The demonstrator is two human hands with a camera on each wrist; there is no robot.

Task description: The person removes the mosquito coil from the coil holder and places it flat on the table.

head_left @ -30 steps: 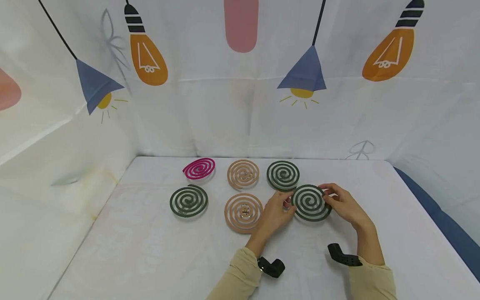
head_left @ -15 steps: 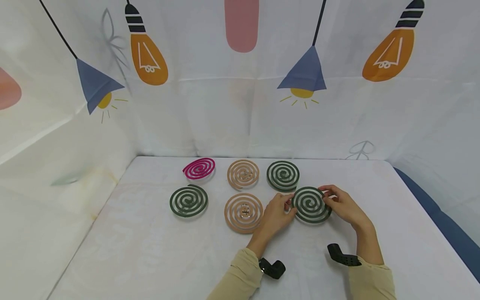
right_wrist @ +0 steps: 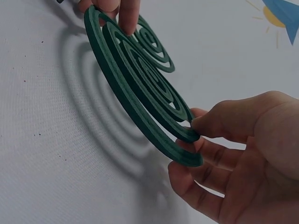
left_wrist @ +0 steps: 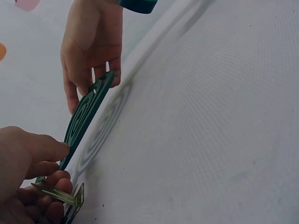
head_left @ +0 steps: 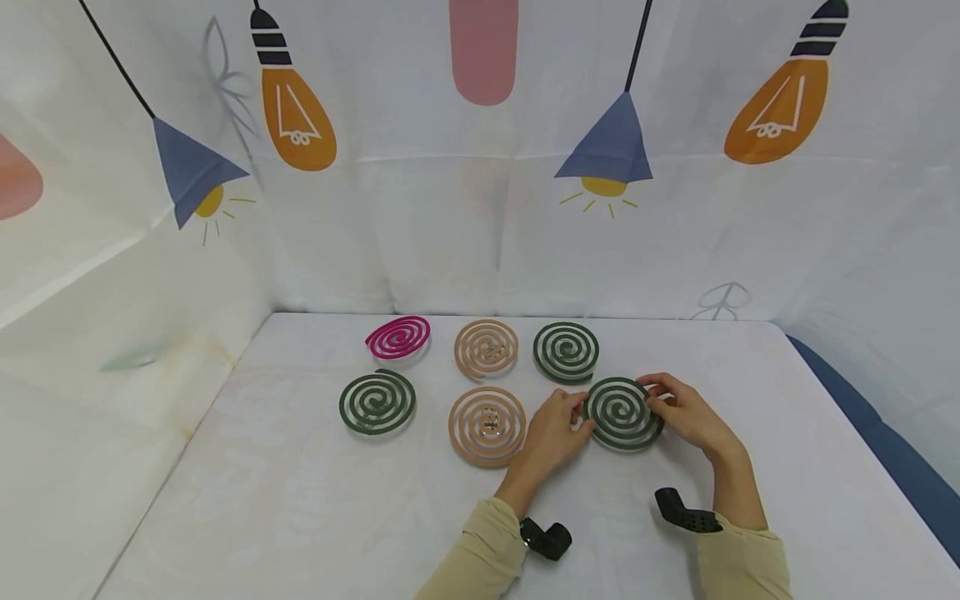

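A dark green mosquito coil (head_left: 622, 410) is held between both hands, slightly above the white table. My left hand (head_left: 553, 432) pinches its left edge between thumb and fingers. On the opposite edge, the right hand (head_left: 690, 417) grips with thumb and fingers, the thumb (right_wrist: 219, 121) on the upper face in the right wrist view. The coil's shadow falls on the cloth, apart from it. Near the left fingers in the left wrist view is a small bent metal stand (left_wrist: 60, 193).
Behind the held coil lies another green coil (head_left: 566, 353). Left of the hands are two tan coils, a far one (head_left: 486, 348) and a near one (head_left: 487, 427) with shiny metal pieces, plus a green coil (head_left: 377, 402) and a pink coil (head_left: 398, 337). A printed white curtain (head_left: 435, 233) hangs behind.
The held green coil has moved slightly toward the person and down, both hands moving with it. The other coils have stayed in place.
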